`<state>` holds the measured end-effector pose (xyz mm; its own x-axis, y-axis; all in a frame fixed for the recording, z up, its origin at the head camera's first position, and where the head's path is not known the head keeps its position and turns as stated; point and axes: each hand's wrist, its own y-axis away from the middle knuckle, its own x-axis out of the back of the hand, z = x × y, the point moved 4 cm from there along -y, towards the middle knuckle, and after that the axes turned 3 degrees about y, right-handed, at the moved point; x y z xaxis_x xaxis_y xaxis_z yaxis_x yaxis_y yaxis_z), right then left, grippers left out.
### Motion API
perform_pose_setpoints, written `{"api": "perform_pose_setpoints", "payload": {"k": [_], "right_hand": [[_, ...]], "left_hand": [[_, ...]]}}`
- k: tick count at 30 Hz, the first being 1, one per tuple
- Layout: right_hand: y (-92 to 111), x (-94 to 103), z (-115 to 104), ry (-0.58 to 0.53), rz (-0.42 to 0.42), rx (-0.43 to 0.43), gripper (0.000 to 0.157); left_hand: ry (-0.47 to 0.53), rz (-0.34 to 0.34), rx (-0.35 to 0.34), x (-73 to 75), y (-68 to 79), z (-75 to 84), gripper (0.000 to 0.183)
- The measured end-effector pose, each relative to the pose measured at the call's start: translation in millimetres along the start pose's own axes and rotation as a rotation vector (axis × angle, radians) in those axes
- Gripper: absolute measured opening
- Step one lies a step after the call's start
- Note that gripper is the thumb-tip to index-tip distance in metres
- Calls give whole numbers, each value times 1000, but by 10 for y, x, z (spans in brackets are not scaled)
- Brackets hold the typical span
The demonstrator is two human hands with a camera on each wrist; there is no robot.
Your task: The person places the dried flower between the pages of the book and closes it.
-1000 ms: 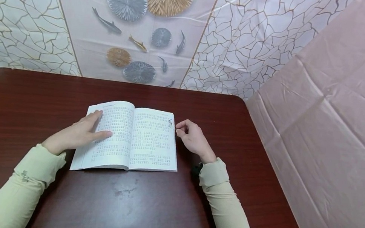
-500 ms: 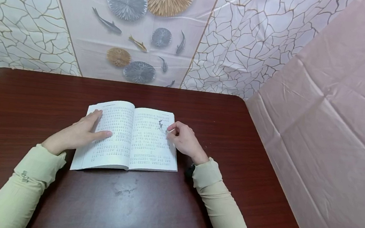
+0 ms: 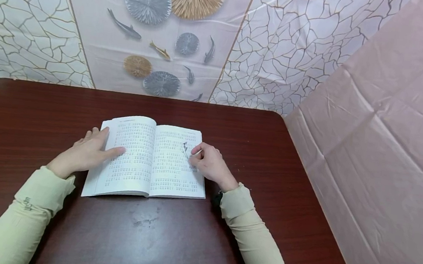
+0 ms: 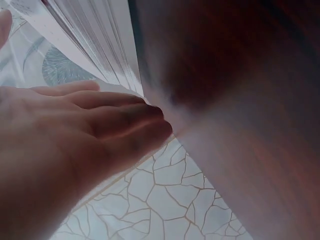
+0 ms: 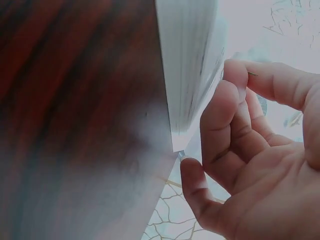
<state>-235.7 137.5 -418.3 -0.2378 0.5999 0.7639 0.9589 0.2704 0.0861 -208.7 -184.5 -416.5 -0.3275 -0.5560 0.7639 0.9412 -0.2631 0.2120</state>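
An open book [image 3: 170,175] with printed pages lies on the dark red table. Over its right page, my right hand [image 3: 211,163] pinches a thin, dried-looking sprig [image 3: 185,148] between thumb and fingers. The sprig's dark, small-headed end points away toward the page's upper middle. In the right wrist view, a short bit of stem [image 5: 253,74] pokes out past the thumb, beside the thick page edges. My left hand [image 3: 83,153] lies at the book's left edge, fingers straight and thumb stretched onto the left page. The left wrist view has those fingers [image 4: 125,120] alongside the page stack.
The brown-red table [image 3: 135,233] extends around the book on all sides. Behind it hangs a patterned wall sheet [image 3: 105,57], and a pink sheet [image 3: 385,140] drapes along the right side. A dark band [image 3: 217,199] shows at the right wrist.
My right hand has carried the sprig left from the book's right edge onto the right page, then slightly lower. My left hand has slid a little left toward the page edge.
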Motion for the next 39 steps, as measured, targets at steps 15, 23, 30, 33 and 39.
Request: {"api": "perform_pose_setpoints", "payload": {"k": [15, 23, 30, 33, 39], "right_hand": [[20, -1, -35, 52, 6, -11, 11], [27, -17, -43, 83, -42, -29, 13], [26, -15, -21, 69, -64, -24, 13], [26, -9, -8, 65, -66, -13, 13], [33, 13, -3, 59, -64, -4, 13]], "left_hand": [[-24, -9, 31, 8, 33, -24, 100], [4, -19, 22, 16, 29, -16, 99], [22, -18, 9, 15, 11, -23, 98], [26, -9, 7, 27, 9, -38, 98], [61, -1, 21, 62, 16, -56, 100]]}}
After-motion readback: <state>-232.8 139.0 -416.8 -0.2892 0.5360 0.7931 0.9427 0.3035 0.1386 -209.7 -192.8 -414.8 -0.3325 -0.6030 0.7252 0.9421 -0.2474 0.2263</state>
